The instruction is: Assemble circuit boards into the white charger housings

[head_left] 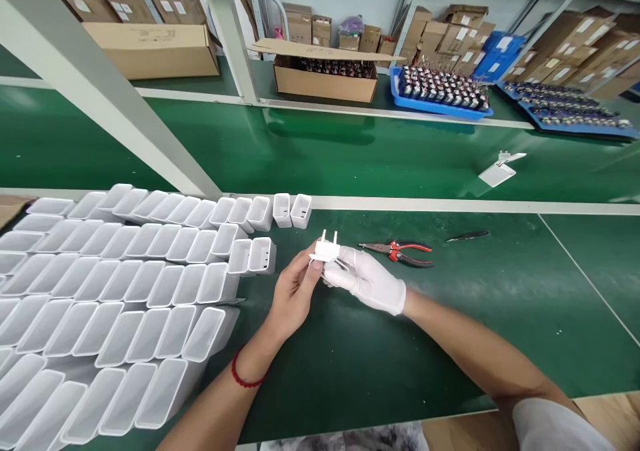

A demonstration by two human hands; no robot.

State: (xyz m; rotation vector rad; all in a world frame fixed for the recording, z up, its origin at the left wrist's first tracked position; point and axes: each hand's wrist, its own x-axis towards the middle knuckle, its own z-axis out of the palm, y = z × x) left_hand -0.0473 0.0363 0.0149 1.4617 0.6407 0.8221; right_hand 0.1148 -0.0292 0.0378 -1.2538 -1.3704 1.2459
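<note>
Both of my hands meet over the green table (450,318) and hold a small white plug piece (326,250) with two prongs pointing up. My bare left hand (294,290) pinches its left side with thumb and fingertips; a red cord circles that wrist. My right hand (367,279), in a white glove, grips the piece from the right and below. Just left of the hands lie rows of empty white plastic shells (125,304), open ends up, the nearest one (261,255) a short way from my left fingers.
Red-handled pliers (400,251) and a thin dark tool (467,236) lie right of my hands. A white part (500,170) sits further back. Beyond stand an open cardboard box (325,74), blue trays of components (440,91) and a slanting grey frame post (100,98).
</note>
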